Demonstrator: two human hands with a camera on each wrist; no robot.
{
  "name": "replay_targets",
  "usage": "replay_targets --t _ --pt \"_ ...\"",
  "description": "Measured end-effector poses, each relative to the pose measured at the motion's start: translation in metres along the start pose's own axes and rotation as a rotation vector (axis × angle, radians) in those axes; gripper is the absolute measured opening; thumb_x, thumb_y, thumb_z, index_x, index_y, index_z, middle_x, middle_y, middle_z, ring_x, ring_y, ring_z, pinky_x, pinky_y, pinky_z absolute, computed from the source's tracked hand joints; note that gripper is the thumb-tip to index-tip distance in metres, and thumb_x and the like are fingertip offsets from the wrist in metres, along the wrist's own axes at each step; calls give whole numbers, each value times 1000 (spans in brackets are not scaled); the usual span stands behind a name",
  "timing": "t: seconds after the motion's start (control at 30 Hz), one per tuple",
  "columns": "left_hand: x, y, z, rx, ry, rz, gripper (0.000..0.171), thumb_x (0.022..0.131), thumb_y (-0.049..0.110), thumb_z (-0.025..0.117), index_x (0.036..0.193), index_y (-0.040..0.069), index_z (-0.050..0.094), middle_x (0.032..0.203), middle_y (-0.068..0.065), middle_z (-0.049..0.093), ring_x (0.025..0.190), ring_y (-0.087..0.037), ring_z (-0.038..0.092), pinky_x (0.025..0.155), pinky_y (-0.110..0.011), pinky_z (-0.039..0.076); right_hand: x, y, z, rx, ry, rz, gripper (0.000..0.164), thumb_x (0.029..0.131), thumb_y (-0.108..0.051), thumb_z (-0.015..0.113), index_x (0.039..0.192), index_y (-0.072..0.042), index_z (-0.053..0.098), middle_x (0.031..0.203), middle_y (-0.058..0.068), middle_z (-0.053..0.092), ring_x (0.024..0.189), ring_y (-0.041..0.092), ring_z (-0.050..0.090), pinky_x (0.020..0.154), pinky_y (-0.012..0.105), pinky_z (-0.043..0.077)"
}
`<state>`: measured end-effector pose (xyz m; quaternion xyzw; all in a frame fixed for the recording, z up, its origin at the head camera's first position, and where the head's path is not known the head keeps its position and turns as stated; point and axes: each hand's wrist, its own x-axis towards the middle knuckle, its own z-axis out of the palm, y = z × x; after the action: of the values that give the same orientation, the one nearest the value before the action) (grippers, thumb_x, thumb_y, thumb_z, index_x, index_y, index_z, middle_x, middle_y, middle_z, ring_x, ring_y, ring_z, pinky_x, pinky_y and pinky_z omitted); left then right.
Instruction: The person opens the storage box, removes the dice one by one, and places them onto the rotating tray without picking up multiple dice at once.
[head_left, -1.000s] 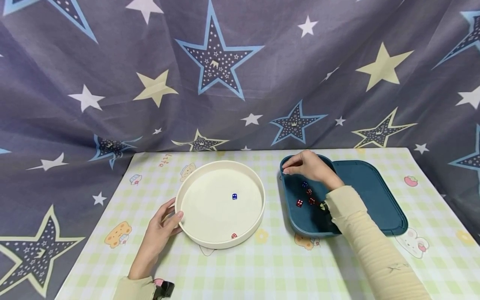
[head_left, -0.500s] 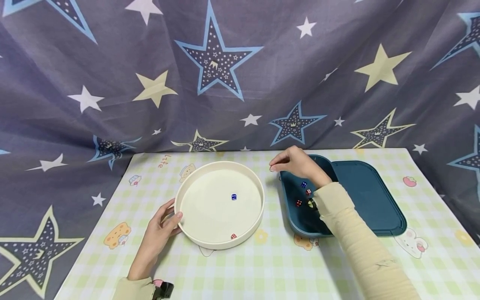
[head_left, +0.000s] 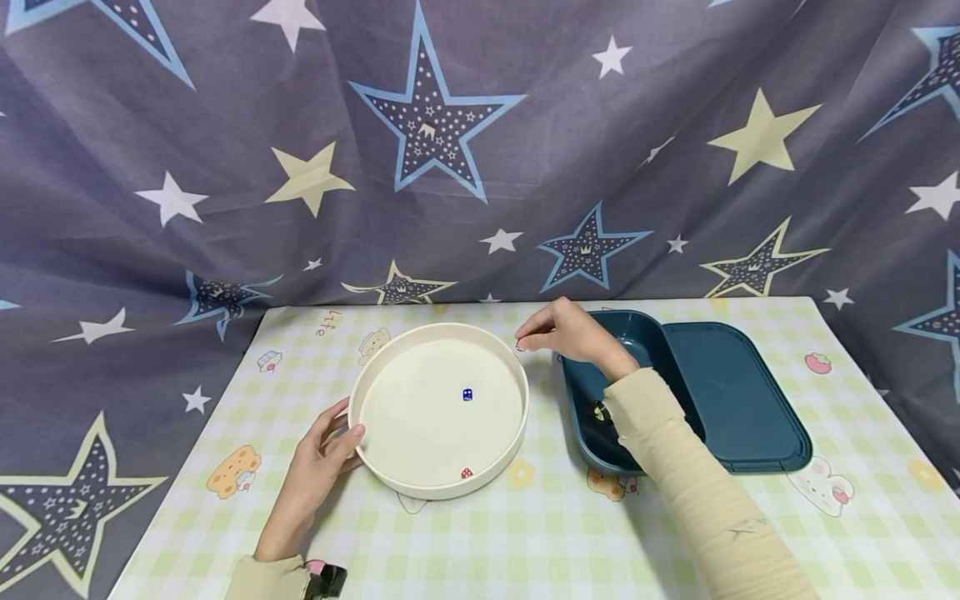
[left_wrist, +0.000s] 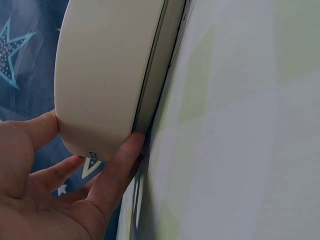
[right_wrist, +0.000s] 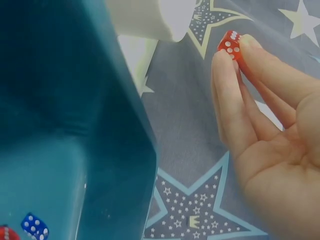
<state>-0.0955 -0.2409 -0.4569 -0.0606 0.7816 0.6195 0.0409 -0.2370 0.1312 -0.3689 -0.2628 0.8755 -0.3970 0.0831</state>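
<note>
Red die: now left of box, nearer tray; right hand pinches it, left hand grips tray.

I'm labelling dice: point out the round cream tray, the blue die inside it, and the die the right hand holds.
Round cream tray [head_left: 429, 415]: head view, on its bare floor.
Blue die [head_left: 468, 395]: head view, on its visible middle.
Held red die [right_wrist: 230, 46]: right wrist view, on a spotted face.

In sight are one left hand and one right hand, one round tray, one box, one lid, one tablecloth, one curtain, three red dice and two blue dice.
</note>
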Motion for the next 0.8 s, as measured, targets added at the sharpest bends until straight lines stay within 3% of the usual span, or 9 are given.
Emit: replay_targets --t 0.4,0.8 --pt "-1 -3 0 5 -1 32 64 101 29 60 155 12 31 146 -21 43 103 4 63 85 -22 60 9 -1 17 2 -51 1 12 87 -9 76 97 -3 79 94 7 77 81 14 69 72 25 59" --pt "0 -2 0 4 0 15 65 100 30 60 155 12 31 146 -21 43 104 4 62 85 -22 60 14 -14 26 -17 -136 3 14 88 -7 75 99 2 78 89 8 77 78 13 69 73 23 59"
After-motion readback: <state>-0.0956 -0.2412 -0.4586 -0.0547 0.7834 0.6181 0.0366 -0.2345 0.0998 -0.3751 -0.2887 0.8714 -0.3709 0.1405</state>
